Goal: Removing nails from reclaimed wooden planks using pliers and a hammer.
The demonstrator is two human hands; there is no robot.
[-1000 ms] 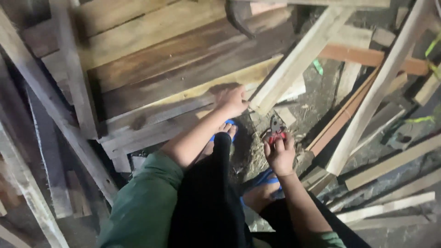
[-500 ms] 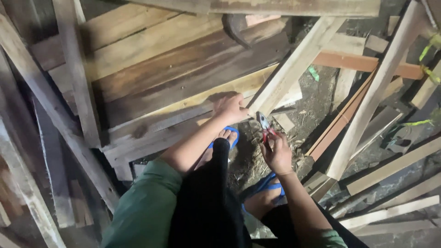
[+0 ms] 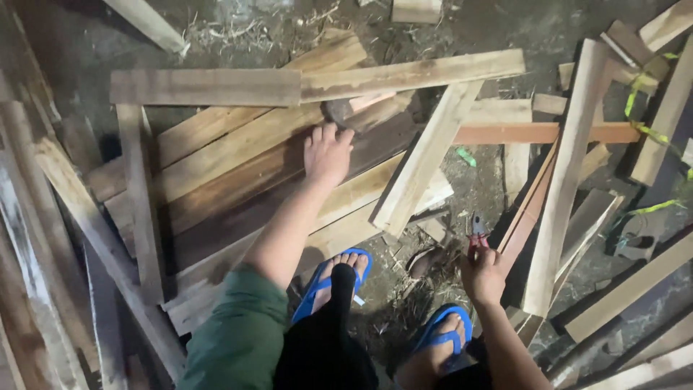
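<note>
left hand (image 3: 327,153) moved up onto hammer head (image 3: 336,113); right hand (image 3: 482,274) still gripping pliers (image 3: 477,232)

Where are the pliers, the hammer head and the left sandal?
pliers (image 3: 477,230), head view, on the metal jaws above the right hand.
hammer head (image 3: 336,112), head view, on its dark top.
left sandal (image 3: 315,290), head view, on the blue strap.

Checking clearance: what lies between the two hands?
Head view: a pale plank slants between left hand and right hand, which grips red-handled pliers.
</note>
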